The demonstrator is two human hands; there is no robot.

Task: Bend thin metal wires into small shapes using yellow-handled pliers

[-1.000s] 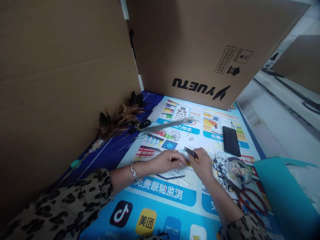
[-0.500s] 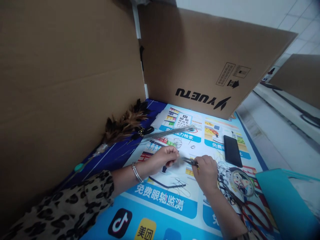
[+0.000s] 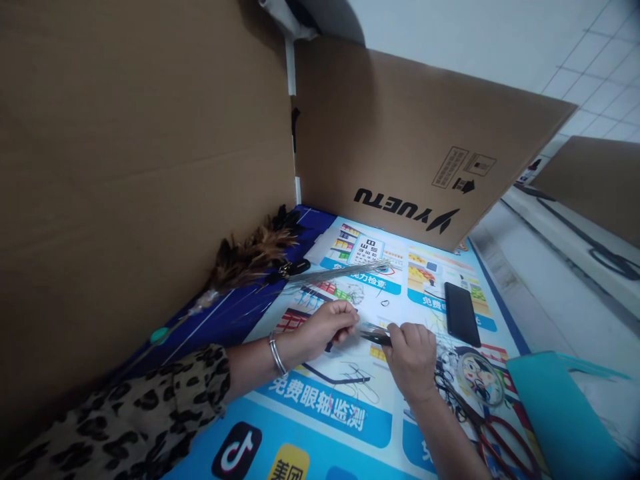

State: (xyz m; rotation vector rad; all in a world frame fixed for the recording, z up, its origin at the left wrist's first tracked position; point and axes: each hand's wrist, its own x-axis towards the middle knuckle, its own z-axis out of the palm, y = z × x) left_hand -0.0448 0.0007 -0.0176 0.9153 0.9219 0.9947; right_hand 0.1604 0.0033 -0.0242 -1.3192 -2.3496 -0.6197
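Observation:
My right hand (image 3: 413, 357) is wrapped round a pair of pliers (image 3: 377, 337), whose jaws point left and look parted. Just left of the jaw tips, my left hand (image 3: 333, 328) is closed in a pinch. Whatever lies between its fingertips is too small and blurred to make out. Beyond both hands lies a bundle of thin straight wires (image 3: 340, 272). Loose bent wire pieces (image 3: 357, 377) are scattered on the printed sheet (image 3: 300, 427) near my left wrist.
Red-handled scissors (image 3: 505, 437), a roll of tape (image 3: 480, 377) and a black phone (image 3: 461, 313) lie at right, beside a teal box (image 3: 565, 407). A feather bunch (image 3: 255, 247) rests along the left cardboard panel (image 3: 150, 167). Another cardboard panel (image 3: 400, 127) stands behind.
The pliers' jaws have spread apart from nearly closed. My hands stay close together in almost the same place, and the camera view has tilted slightly.

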